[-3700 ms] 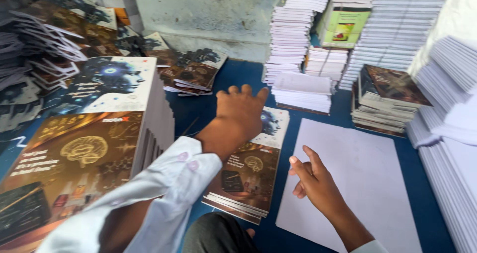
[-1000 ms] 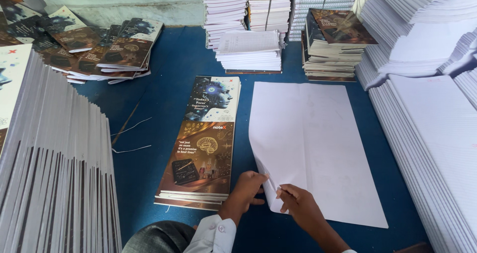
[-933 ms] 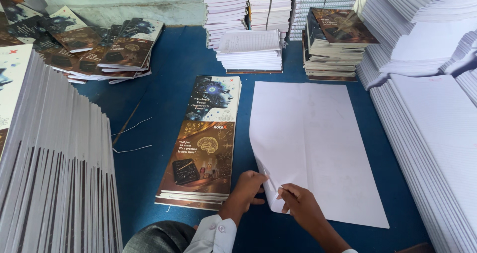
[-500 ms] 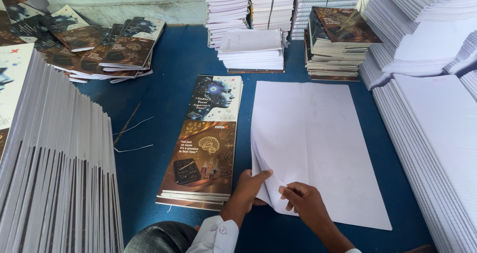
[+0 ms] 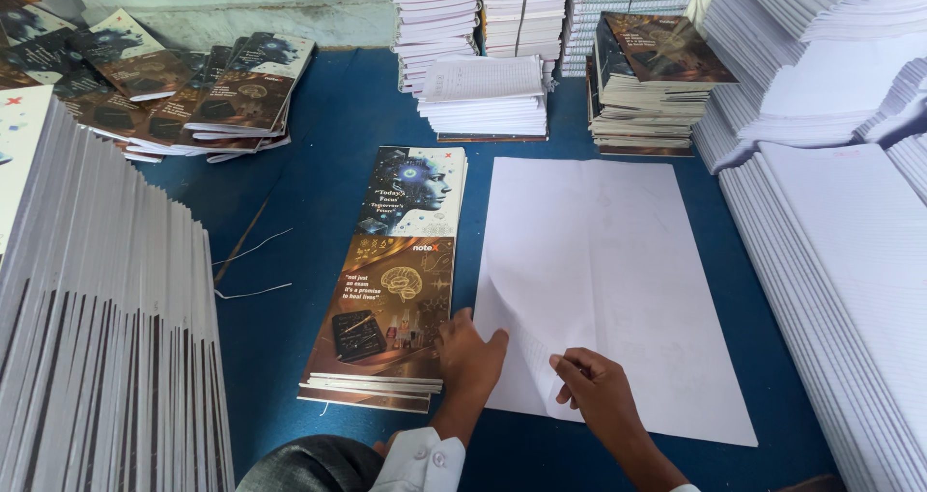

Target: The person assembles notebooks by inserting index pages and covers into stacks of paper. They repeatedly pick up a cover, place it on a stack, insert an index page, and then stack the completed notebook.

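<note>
A large white sheet of paper (image 5: 608, 280) lies flat on the blue surface (image 5: 328, 164), just right of a low pile of printed covers (image 5: 391, 280), and its near left corner is lifted and curled. The left hand (image 5: 470, 349) rests on that corner where it meets the pile of covers, fingers bent and spread a little, the thumb pressing on the raised edge of the paper. The right hand (image 5: 597, 391) sits just beside it on the near part of the sheet, fingers curled in narrowly with the fingertips pinching the paper's lifted fold. A white shirt cuff (image 5: 417, 458) shows at the left wrist. Further out, a tall stack of white sheets (image 5: 840, 289) runs along the right side, close to the paper's edge. A thick stack of sheets seen edge-on (image 5: 106, 347) fills the left side. At the far end stand piles of notebooks (image 5: 488, 91), one pile with a dark cover (image 5: 657, 77), and loose covers are fanned out (image 5: 193, 91) at the far left. Two thin strings (image 5: 253, 270) lie on the surface left of the covers.
</note>
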